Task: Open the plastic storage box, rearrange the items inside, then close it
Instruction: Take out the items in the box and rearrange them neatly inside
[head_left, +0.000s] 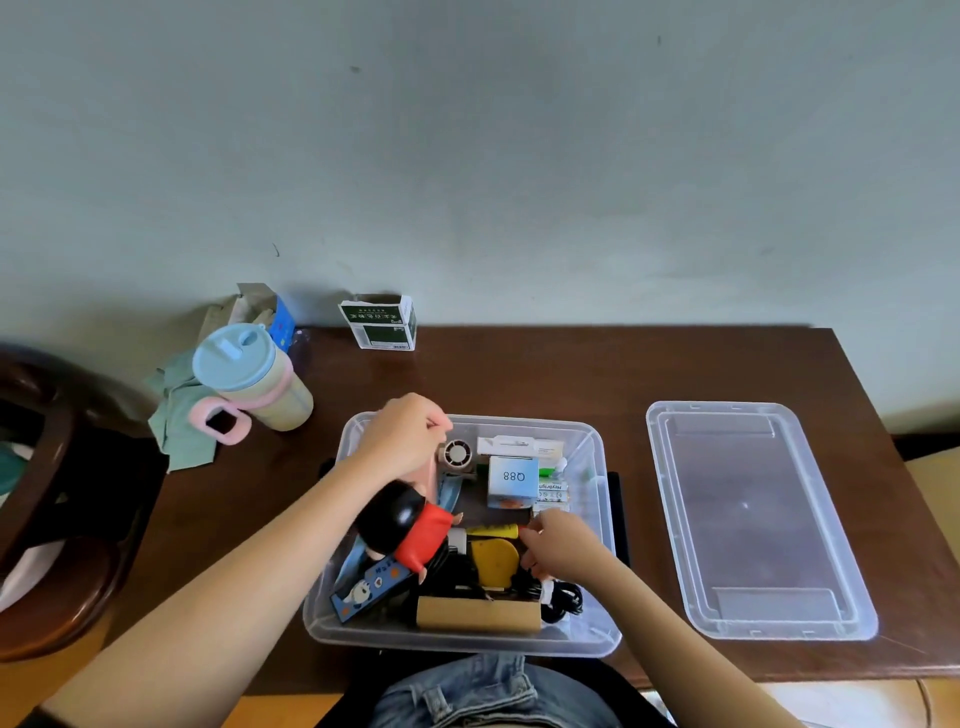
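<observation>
The clear plastic storage box (597, 525) stands open on the brown table in front of me, and its lid (753, 519) lies flat to its right. Inside are a doll in a red shirt (415, 525), a small beige fan (457, 456), a white Q88 box (511, 480), a yellow tube (491, 530), a yellow round item (493, 561), a cardboard piece (478, 613) and black cables (563, 597). My left hand (402, 439) is over the far left corner, its fingers curled on a mostly hidden pink object (430, 475). My right hand (563, 543) pinches the yellow tube's right end.
A cup with a blue lid and pink handle (254, 384) lies on a green cloth (179, 426) at the table's left. A green-and-white carton (379, 322) and a blue box (280, 317) stand by the wall. A wooden chair (52, 493) is at the left.
</observation>
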